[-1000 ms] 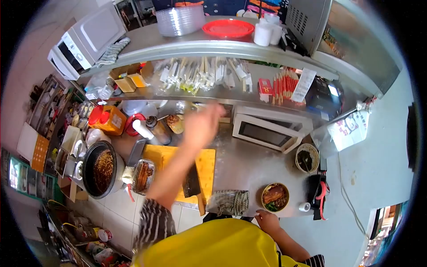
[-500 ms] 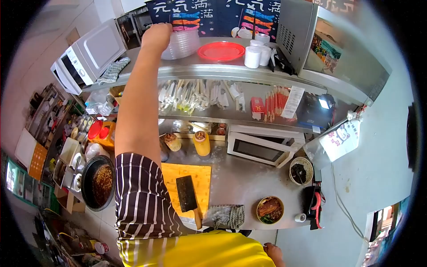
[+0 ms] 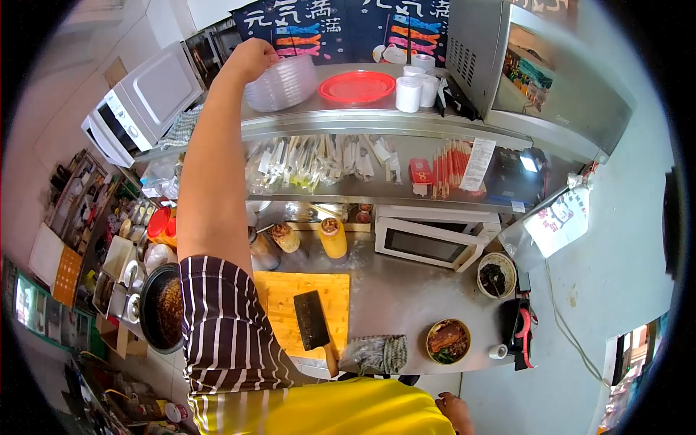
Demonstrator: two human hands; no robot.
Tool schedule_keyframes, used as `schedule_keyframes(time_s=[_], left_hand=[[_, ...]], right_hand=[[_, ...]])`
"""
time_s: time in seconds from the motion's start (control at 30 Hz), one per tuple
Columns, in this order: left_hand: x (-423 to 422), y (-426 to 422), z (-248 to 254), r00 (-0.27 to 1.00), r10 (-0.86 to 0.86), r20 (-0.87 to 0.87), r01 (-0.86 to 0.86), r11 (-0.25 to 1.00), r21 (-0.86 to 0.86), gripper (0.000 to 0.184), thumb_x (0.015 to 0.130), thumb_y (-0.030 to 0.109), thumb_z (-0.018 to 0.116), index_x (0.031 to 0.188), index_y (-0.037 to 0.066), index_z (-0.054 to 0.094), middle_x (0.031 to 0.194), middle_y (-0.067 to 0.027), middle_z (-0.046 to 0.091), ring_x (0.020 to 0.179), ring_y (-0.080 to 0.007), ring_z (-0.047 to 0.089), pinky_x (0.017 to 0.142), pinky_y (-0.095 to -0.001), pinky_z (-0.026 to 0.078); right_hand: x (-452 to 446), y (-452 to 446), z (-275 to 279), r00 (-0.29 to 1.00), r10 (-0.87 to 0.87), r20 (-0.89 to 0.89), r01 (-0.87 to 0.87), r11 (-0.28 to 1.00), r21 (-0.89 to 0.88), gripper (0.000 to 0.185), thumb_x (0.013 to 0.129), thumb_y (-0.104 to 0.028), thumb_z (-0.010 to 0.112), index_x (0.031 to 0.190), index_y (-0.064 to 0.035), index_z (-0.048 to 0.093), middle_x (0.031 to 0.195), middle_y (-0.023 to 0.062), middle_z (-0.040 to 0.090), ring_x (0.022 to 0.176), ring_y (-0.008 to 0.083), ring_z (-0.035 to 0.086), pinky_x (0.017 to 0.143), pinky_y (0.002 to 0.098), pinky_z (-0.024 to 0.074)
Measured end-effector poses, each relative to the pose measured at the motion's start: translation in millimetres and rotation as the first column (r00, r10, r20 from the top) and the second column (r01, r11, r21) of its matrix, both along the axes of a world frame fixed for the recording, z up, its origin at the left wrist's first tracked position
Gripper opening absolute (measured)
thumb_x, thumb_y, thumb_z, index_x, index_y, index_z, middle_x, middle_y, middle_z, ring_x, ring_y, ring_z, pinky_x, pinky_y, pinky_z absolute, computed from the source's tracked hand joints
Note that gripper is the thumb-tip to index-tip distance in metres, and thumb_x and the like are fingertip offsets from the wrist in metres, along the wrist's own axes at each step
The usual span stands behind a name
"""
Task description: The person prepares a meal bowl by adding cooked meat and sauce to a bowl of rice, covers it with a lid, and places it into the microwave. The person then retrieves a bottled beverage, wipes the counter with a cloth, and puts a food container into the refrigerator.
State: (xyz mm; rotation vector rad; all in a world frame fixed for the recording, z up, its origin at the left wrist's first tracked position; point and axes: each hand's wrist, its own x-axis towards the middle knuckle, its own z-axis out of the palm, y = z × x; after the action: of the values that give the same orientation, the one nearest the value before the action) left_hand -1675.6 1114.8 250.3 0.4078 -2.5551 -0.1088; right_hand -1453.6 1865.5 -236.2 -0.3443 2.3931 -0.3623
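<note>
Clear plastic stack (image 3: pixel 281 85) is met at its upper left rim by the fingers (image 3: pixel 272 55) of the left hand (image 3: pixel 251 61). These are bent over the edge, but whether a piece is gripped or the rim is only touched cannot be told. From the fingertips, the bulk of the stack is found below and to the right in the view; its long axis seems slightly tilted, though the lens bends everything near the border. It is borne by the upper shelf (image 3: pixel 344 122), just left of a red plate (image 3: pixel 357 87), with white rolls (image 3: pixel 408 94) farther right.

By the left arm, stretched nearly straight, the stack is reached; the right hand (image 3: pixel 454 411) is held low, well apart from it, near the counter (image 3: pixel 395 297) edge. Its grip cannot be told. On the counter, a cleaver (image 3: pixel 312 319) is laid across a cutting board (image 3: pixel 278 290), and a bowl (image 3: pixel 469 343) of food is set nearer the right hand.
</note>
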Motion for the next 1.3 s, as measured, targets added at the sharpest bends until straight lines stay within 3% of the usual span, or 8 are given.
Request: schedule_keyframes(time_s=[0.4, 0.63, 0.77, 0.83, 0.93, 1.0, 1.07, 1.3], left_hand=[[-1, 11, 4, 0.986, 0.104, -0.134, -0.142, 0.937, -0.320, 0.023, 0.089, 0.020, 0.055, 0.096, -0.001, 0.058, 0.094, -0.0211, 0.065, 0.090, -0.0396, 0.061, 0.080, -0.0449, 0.048], [45, 75, -5, 0.842, -0.256, -0.475, -0.080, 0.811, -0.580, 0.012, 0.083, 0.008, 0.061, 0.094, 0.004, 0.057, 0.087, -0.0163, 0.059, 0.084, -0.0363, 0.057, 0.073, -0.0427, 0.048], [102, 183, -48, 0.911, -0.369, -0.187, 0.131, 0.687, -0.715, 0.015, 0.077, 0.005, 0.058, 0.092, 0.004, 0.057, 0.087, -0.0108, 0.057, 0.084, -0.0300, 0.058, 0.071, -0.0400, 0.048], [132, 239, -84, 0.856, -0.506, 0.102, 0.444, 0.620, -0.646, 0.021, 0.072, 0.011, 0.060, 0.092, 0.006, 0.057, 0.085, -0.0087, 0.058, 0.081, -0.0259, 0.059, 0.069, -0.0382, 0.050], [167, 303, -156, 0.689, -0.698, 0.195, 0.627, 0.438, -0.645, 0.014, 0.065, 0.017, 0.061, 0.077, 0.012, 0.056, 0.082, -0.0026, 0.052, 0.084, -0.0180, 0.054, 0.071, -0.0293, 0.047], [189, 331, -185, 0.551, -0.763, 0.339, 0.793, 0.351, -0.498, 0.015, 0.068, 0.019, 0.060, 0.081, 0.011, 0.057, 0.087, -0.0016, 0.055, 0.091, -0.0174, 0.054, 0.073, -0.0277, 0.046], [203, 350, -207, 0.427, -0.825, 0.370, 0.876, 0.274, -0.397, 0.016, 0.072, 0.019, 0.060, 0.084, 0.010, 0.058, 0.090, -0.0013, 0.057, 0.095, -0.0173, 0.054, 0.076, -0.0272, 0.046], [231, 360, -246, 0.381, -0.867, 0.321, 0.917, 0.311, -0.250, 0.014, 0.074, 0.015, 0.061, 0.084, 0.007, 0.057, 0.090, -0.0038, 0.057, 0.095, -0.0198, 0.055, 0.087, -0.0319, 0.049]], right_hand=[[2, -1, -10, 0.999, 0.014, -0.043, -0.015, 0.999, -0.033, 0.029, 0.085, -0.031, 0.062, 0.106, -0.0116, 0.066, 0.088, 0.0105, 0.071, 0.078, 0.0309, 0.068, 0.071, 0.0416, 0.0552], [-19, -21, 33, 0.949, 0.064, -0.309, -0.147, 0.956, -0.255, 0.018, 0.084, -0.021, 0.062, 0.093, -0.0086, 0.071, 0.085, 0.0123, 0.070, 0.075, 0.0321, 0.067, 0.071, 0.0415, 0.0542], [-61, -74, 124, 0.988, -0.145, -0.061, 0.092, 0.847, -0.523, 0.013, 0.083, -0.007, 0.063, 0.090, 0.0000, 0.071, 0.080, 0.0108, 0.071, 0.071, 0.0184, 0.069, 0.067, 0.0309, 0.0535], [-86, -89, 154, 0.984, -0.160, -0.083, 0.062, 0.737, -0.673, 0.017, 0.085, 0.000, 0.054, 0.088, 0.0030, 0.071, 0.081, 0.0085, 0.071, 0.074, 0.0144, 0.067, 0.070, 0.0301, 0.0531], [-117, -121, 234, 0.984, -0.178, 0.011, 0.093, 0.457, -0.885, 0.032, 0.097, -0.025, 0.053, 0.109, 0.0043, 0.063, 0.082, 0.0050, 0.070, 0.079, 0.0150, 0.064, 0.078, 0.0293, 0.0506], [-146, -134, 240, 0.983, -0.161, -0.085, -0.026, 0.338, -0.941, 0.041, 0.099, -0.029, 0.051, 0.124, 0.0019, 0.053, 0.105, 0.0074, 0.066, 0.092, 0.0164, 0.062, 0.086, 0.0269, 0.0471], [-156, -148, 252, 0.977, -0.123, 0.172, 0.201, 0.283, -0.938, 0.041, 0.098, -0.029, 0.054, 0.125, 0.0010, 0.053, 0.112, 0.0061, 0.063, 0.096, 0.0138, 0.060, 0.083, 0.0254, 0.0473], [-174, -165, 225, 0.977, 0.136, 0.165, 0.078, 0.490, -0.868, 0.020, 0.094, -0.018, 0.060, 0.103, 0.0004, 0.063, 0.092, 0.0037, 0.066, 0.083, 0.0084, 0.060, 0.075, 0.0241, 0.0492]])
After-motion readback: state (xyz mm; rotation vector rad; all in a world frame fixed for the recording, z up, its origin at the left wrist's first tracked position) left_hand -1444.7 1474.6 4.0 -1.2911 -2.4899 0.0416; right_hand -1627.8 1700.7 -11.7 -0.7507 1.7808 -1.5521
